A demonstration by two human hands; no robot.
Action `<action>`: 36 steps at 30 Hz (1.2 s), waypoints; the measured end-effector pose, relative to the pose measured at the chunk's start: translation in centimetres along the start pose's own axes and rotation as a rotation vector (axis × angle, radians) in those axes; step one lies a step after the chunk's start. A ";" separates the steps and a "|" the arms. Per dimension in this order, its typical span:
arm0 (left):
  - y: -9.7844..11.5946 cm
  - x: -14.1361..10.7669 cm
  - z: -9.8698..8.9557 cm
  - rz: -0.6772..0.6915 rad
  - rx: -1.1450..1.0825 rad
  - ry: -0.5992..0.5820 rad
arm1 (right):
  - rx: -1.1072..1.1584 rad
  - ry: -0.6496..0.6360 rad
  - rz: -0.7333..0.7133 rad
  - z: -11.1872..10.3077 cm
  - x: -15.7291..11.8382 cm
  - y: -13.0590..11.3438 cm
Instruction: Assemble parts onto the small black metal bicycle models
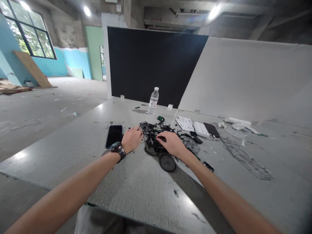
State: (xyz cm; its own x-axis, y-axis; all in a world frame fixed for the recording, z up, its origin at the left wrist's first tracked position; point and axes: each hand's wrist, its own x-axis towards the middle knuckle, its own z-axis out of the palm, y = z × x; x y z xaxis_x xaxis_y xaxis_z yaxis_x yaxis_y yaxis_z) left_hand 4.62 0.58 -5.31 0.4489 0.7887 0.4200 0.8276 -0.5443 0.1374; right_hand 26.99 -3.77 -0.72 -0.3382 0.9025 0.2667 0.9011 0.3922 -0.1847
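A pile of small black model parts [152, 143] lies on the table, with a spoked miniature bicycle wheel [167, 162] at its near edge. My left hand [132, 139], a dark watch [117, 148] on its wrist, is at the pile's left side. Its fingers are curled together, and their tips touch the edge of the parts. Over the middle of the pile, my right hand [170, 143] has thumb and forefinger pinched close; what is between them is too small to make out. More spoked wheels [191, 144] lie just right of this hand.
Left of the pile lies a phone [114, 136]. Behind it stand a clear water bottle [153, 101] and a small green item [161, 118]. To the right are printed sheets [185, 123], a white box [201, 129], an empty parts frame [246, 157] and crumpled wrapping [240, 125]. A black-and-white panel [156, 61] borders the table's back.
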 end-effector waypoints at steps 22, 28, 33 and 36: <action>2.2 -0.1 -0.6 0.223 -0.188 0.187 | 0.674 -0.018 0.266 -1.0 0.6 1.5; 2.4 -0.2 -0.5 0.208 -0.152 0.142 | 0.653 -0.022 0.243 -0.7 0.6 1.4; 2.5 -0.3 -0.7 0.192 -0.179 0.130 | 0.592 0.001 0.237 -1.1 0.5 1.2; 2.5 -0.3 -0.8 0.141 -0.215 0.131 | 0.451 0.042 0.218 -1.6 0.2 0.9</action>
State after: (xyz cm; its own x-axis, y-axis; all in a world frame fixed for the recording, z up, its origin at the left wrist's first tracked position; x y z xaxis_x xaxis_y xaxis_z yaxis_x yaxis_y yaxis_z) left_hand 6.32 -1.25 -4.31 0.4961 0.6648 0.5585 0.6633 -0.7053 0.2502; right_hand 28.14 -3.50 0.65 -0.1357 0.9676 0.2130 0.7392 0.2420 -0.6285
